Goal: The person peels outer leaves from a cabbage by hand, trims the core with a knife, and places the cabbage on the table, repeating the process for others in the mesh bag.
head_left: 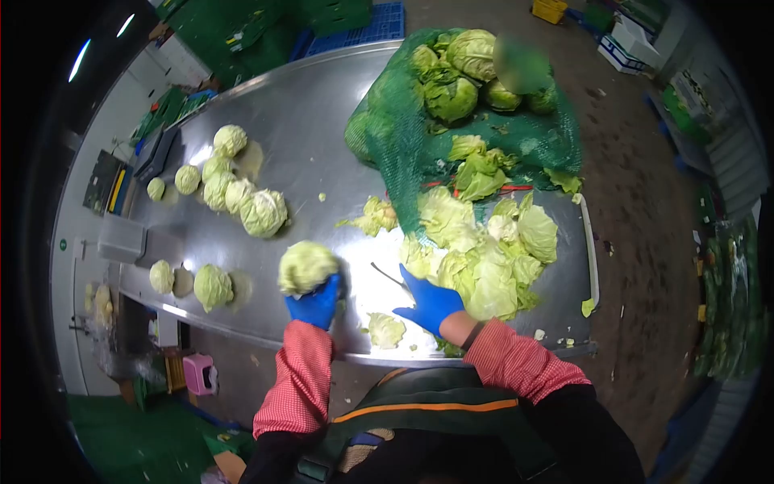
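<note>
My left hand [314, 303], in a blue glove, is wrapped round the underside of a pale green cabbage [307, 267] over the steel table. My right hand [430, 302], also gloved in blue, has its thumb and fingers apart, beside a heap of loose cabbage leaves [488, 270]. Close to its fingertips a thin dark tool [389, 275] lies on the table; whether the hand touches it is hard to tell. A loose leaf [386, 330] rests between my two hands, near the front edge.
Several trimmed cabbages [264, 213] stand at the left of the steel table [298, 105]. At the back right, a green net bag [387, 121] holds untrimmed cabbages [451, 99]. A clear plastic tub [122, 239] sits at the left edge. A pink stool [199, 374] is on the floor.
</note>
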Motion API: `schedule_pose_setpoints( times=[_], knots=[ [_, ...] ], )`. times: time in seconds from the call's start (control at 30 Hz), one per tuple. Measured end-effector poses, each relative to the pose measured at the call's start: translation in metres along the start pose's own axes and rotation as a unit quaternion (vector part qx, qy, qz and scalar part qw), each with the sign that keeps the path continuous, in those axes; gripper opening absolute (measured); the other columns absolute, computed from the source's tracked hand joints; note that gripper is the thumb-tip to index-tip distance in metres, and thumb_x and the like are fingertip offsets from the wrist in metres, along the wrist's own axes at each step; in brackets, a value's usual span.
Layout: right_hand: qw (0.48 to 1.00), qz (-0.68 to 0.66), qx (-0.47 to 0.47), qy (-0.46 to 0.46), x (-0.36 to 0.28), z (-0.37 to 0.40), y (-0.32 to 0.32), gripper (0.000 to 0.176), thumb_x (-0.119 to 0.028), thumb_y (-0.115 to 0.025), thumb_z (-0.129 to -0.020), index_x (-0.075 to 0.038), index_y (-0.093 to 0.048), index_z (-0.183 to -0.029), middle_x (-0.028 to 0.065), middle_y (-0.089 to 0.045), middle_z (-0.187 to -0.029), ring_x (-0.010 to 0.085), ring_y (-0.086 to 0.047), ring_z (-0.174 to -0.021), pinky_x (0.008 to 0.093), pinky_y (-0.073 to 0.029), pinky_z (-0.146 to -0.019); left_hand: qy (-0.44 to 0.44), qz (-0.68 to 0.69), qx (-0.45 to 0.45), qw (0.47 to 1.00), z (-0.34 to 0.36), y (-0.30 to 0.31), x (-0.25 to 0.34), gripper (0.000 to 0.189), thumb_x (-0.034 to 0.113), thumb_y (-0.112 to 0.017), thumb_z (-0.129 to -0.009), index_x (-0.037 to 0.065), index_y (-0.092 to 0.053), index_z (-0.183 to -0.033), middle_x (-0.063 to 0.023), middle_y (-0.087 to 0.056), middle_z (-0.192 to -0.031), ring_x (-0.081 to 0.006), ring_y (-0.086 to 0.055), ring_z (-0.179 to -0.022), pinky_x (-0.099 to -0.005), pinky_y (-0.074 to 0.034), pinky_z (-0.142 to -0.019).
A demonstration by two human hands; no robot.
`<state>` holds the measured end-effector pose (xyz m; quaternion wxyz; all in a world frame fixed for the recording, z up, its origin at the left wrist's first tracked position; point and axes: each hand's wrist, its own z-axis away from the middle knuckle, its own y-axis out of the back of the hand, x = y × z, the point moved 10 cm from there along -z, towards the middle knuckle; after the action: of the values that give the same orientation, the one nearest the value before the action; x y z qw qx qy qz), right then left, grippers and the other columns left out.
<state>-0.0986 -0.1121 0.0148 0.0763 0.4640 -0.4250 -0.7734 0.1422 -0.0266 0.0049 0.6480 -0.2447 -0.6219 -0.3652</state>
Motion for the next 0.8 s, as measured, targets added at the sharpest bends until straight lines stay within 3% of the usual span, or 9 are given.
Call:
schedule_pose_setpoints(
  times=[0.03, 0.07, 0.1, 0.13, 0.27, 0.43, 0.53, 0.63, 0.8],
  knots=[
    [0.998, 0.044, -0.044, -0.027, 0.009, 0.003, -0.002, 0.083, -0.046, -0.064, -0.084, -0.014, -0.023, -0.149, 0.0150, -0.062, -0.108, 0.0318, -0.064, -0.096, 0.0418, -0.051, -0.077, 0.053, 0.120, 0.057, 0.990, -0.004, 0.014, -0.004, 0.075, 0.048, -0.063, -0.085, 0.010, -0.034, -0.142, -0.0148, -0.046, -0.140, -0.0297, -0.048, -0.126, -0.0456, -0.040, -0.105],
    [0.995, 0.069, -0.045, -0.052, 0.023, 0.004, -0.001, 0.082, -0.044, -0.064, -0.084, -0.015, -0.022, -0.149, 0.0149, -0.062, -0.105, 0.0319, -0.064, -0.094, 0.0423, -0.051, -0.076, 0.164, 0.378, 0.168, 0.895, 0.001, 0.023, -0.028, 0.075, 0.049, -0.064, -0.085, 0.011, -0.033, -0.143, -0.0160, -0.047, -0.139, -0.0328, -0.048, -0.126, -0.0486, -0.040, -0.105],
    [0.992, 0.093, -0.047, -0.074, 0.040, 0.006, -0.004, 0.082, -0.042, -0.064, -0.084, -0.016, -0.022, -0.149, 0.0147, -0.062, -0.103, 0.0319, -0.064, -0.091, 0.0428, -0.052, -0.074, 0.260, 0.598, 0.262, 0.711, 0.014, 0.005, -0.042, 0.076, 0.049, -0.064, -0.085, 0.013, -0.032, -0.143, -0.0172, -0.047, -0.138, -0.0358, -0.047, -0.125, -0.0517, -0.040, -0.104],
    [0.992, 0.095, -0.018, -0.075, 0.052, 0.007, 0.001, 0.081, -0.042, -0.064, -0.084, -0.017, -0.022, -0.149, 0.0149, -0.062, -0.101, 0.0314, -0.064, -0.088, 0.0425, -0.052, -0.072, 0.240, 0.588, 0.155, 0.757, -0.004, -0.018, -0.032, 0.078, 0.054, -0.055, -0.089, 0.015, -0.020, -0.147, -0.0181, -0.038, -0.145, -0.0412, -0.044, -0.127, -0.0585, -0.040, -0.102],
    [0.985, 0.096, 0.060, -0.132, 0.118, 0.017, 0.031, 0.078, -0.040, -0.064, -0.084, -0.021, -0.024, -0.149, 0.0150, -0.062, -0.102, 0.0314, -0.065, -0.084, 0.0431, -0.052, -0.070, 0.164, 0.273, -0.081, 0.944, -0.067, -0.135, 0.010, 0.056, 0.042, -0.055, -0.094, 0.015, -0.040, -0.141, -0.0109, -0.051, -0.135, -0.0246, -0.051, -0.121, -0.0406, -0.044, -0.099],
    [0.952, 0.143, 0.128, -0.237, 0.200, 0.041, 0.104, 0.078, -0.041, -0.065, -0.083, -0.022, -0.028, -0.148, 0.0151, -0.062, -0.106, 0.0320, -0.065, -0.087, 0.0434, -0.052, -0.073, -0.111, -0.051, 0.070, 0.990, -0.197, -0.166, 0.062, 0.087, 0.048, -0.069, -0.081, 0.008, -0.029, -0.147, -0.0231, -0.041, -0.141, -0.0333, -0.042, -0.129, -0.0428, -0.036, -0.104],
    [0.944, 0.139, 0.168, -0.248, 0.226, 0.046, 0.138, 0.077, -0.041, -0.065, -0.083, -0.020, -0.029, -0.148, 0.0149, -0.062, -0.103, 0.0322, -0.065, -0.084, 0.0437, -0.052, -0.070, -0.033, -0.212, 0.225, 0.950, -0.235, -0.130, 0.089, 0.098, 0.049, -0.073, -0.078, 0.004, -0.024, -0.149, -0.0285, -0.036, -0.142, -0.0371, -0.039, -0.130, -0.0429, -0.034, -0.106],
    [0.948, 0.141, 0.180, -0.221, 0.234, 0.048, 0.135, 0.076, -0.041, -0.064, -0.084, -0.017, -0.030, -0.147, 0.0145, -0.061, -0.100, 0.0321, -0.065, -0.082, 0.0440, -0.052, -0.068, 0.059, -0.245, 0.260, 0.932, -0.291, -0.099, 0.063, 0.082, 0.042, -0.075, -0.079, -0.001, -0.041, -0.139, -0.0254, -0.051, -0.130, -0.0331, -0.052, -0.118, -0.0405, -0.041, -0.100],
    [0.927, 0.196, 0.155, -0.279, 0.227, 0.043, 0.131, 0.071, -0.041, -0.063, -0.084, -0.012, -0.037, -0.143, 0.0133, -0.060, -0.095, 0.0299, -0.064, -0.078, 0.0421, -0.051, -0.065, -0.031, -0.099, 0.177, 0.979, -0.347, -0.102, 0.024, 0.037, 0.032, -0.071, -0.084, -0.001, -0.064, -0.099, -0.0121, -0.068, -0.093, -0.0209, -0.062, -0.082, -0.0362, -0.051, -0.076]
  ],
)
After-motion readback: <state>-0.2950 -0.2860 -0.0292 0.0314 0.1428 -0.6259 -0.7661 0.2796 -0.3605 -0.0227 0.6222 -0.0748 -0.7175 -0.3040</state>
